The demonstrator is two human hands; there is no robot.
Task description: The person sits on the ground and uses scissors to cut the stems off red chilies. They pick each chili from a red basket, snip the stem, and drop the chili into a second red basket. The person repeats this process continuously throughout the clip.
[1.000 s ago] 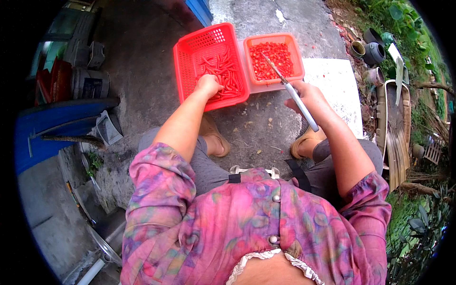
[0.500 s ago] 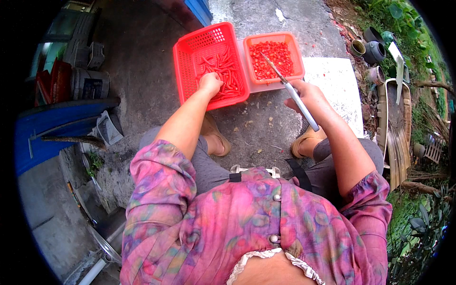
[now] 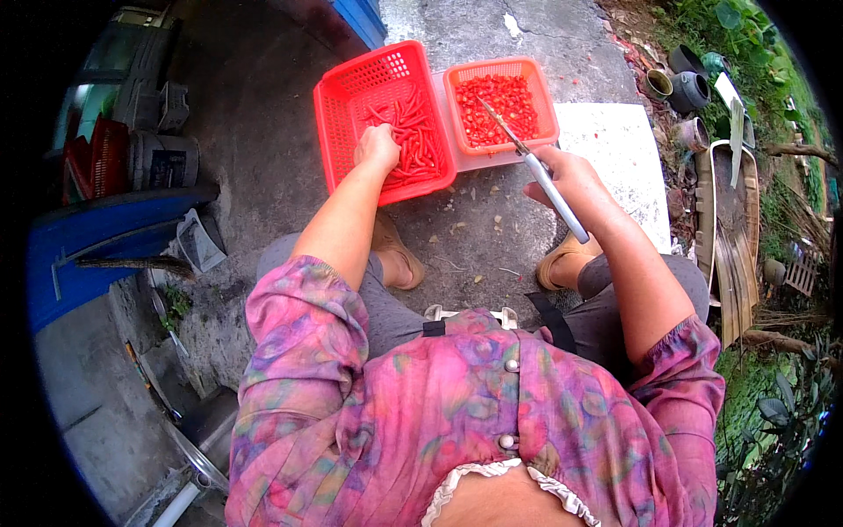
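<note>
My left hand (image 3: 378,147) is curled at the pile of whole red chili peppers (image 3: 420,149) in the larger red basket (image 3: 341,132). Its fingertips are partly hidden, so what they pinch cannot be made out. My right hand (image 3: 571,180) grips scissors (image 3: 555,195) by their pale grey handles. The metal blades point up and left over the smaller orange-red basket (image 3: 551,105). Cut pieces of red chili pepper (image 3: 496,101) cover the bottom of that basket.
A pale board (image 3: 487,162) lies beneath the smaller basket, with a white panel (image 3: 619,167) to its right. My shoes (image 3: 399,263) flank the ground before me. Buckets and crates (image 3: 167,158) stand left; pots (image 3: 689,91) and plants are at the right.
My left hand has shifted slightly left and away from me within the larger basket. My right hand and the scissors stay nearly in place.
</note>
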